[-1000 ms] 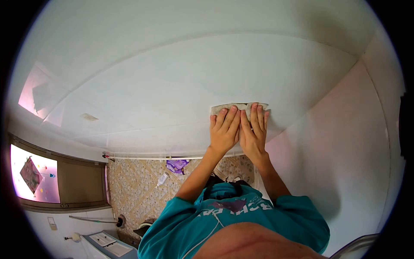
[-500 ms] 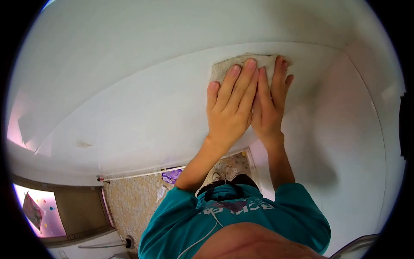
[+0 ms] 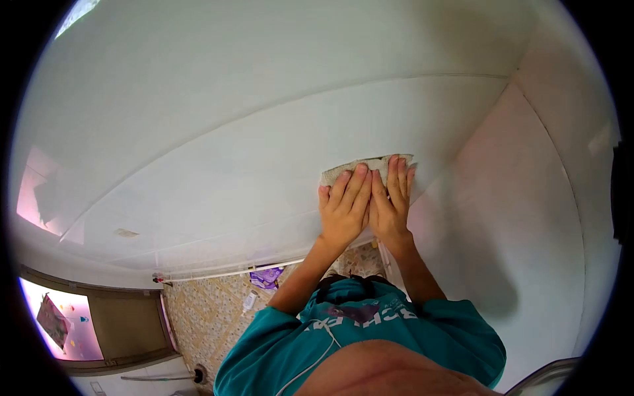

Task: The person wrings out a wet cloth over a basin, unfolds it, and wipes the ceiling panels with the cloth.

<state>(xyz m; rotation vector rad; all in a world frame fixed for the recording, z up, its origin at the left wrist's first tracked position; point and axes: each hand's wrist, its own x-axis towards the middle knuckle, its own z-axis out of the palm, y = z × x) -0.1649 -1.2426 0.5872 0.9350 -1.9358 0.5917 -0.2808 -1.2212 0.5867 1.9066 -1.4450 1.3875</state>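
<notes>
A light beige cloth (image 3: 335, 176) lies flat against the white tiled wall (image 3: 231, 152). My left hand (image 3: 345, 204) presses on the cloth's left part, fingers stretched out and pointing up the wall. Close beside it, my right hand (image 3: 393, 204) is spread over the right part of the cloth, its fingers extended. The two hands nearly touch at the thumbs. The cloth's upper edge shows above the fingertips; the rest is hidden under the hands.
A second wall (image 3: 522, 191) meets this one at a corner on the right. A thin white pipe (image 3: 224, 271) runs along the wall's lower part. On the patterned floor (image 3: 205, 310) lie a purple packet (image 3: 266, 277) and a white bottle (image 3: 249, 301). A window (image 3: 69, 323) is at left.
Both hands and the cloth moved up the wall by half a second ago, and are now back lower down. The view has tilted and shifted with them.
</notes>
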